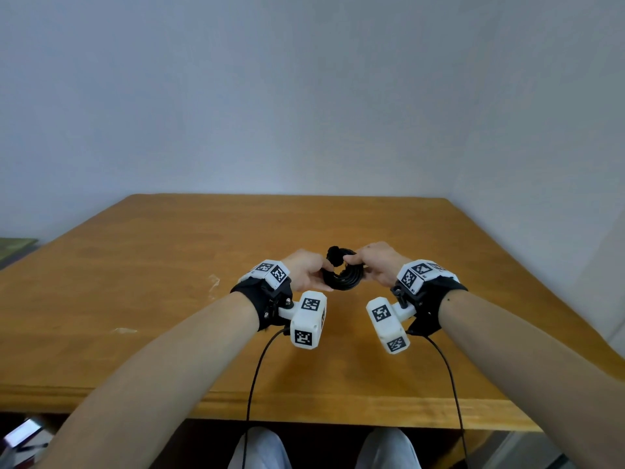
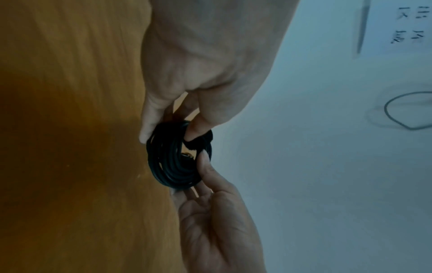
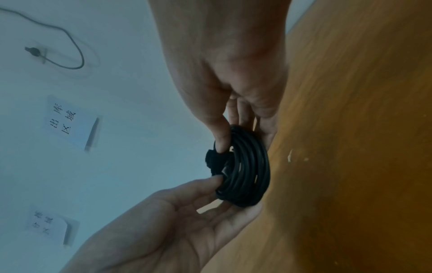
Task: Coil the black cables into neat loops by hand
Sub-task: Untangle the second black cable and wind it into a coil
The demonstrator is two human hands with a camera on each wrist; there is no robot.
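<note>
A black cable (image 1: 341, 277) wound into a small tight coil is held just above the wooden table (image 1: 169, 265), near its middle. My left hand (image 1: 319, 275) pinches the coil's left side, thumb on top and fingers underneath. My right hand (image 1: 356, 262) pinches the right side the same way. A black strap (image 1: 334, 255) bunches at the coil's far edge between the two thumbs. In the left wrist view the coil (image 2: 173, 166) sits between the left hand (image 2: 171, 127) and the right thumb (image 2: 205, 164). The right wrist view shows the coil (image 3: 247, 175) below my right hand (image 3: 244, 141).
Two scraps of clear tape (image 1: 213, 282) (image 1: 125, 330) lie on the table left of my hands. Thin black leads (image 1: 257, 367) hang from the wrist cameras over the front edge. A pale wall (image 1: 304, 96) stands behind the table, with paper labels (image 3: 63, 122) and a cord (image 3: 70, 46).
</note>
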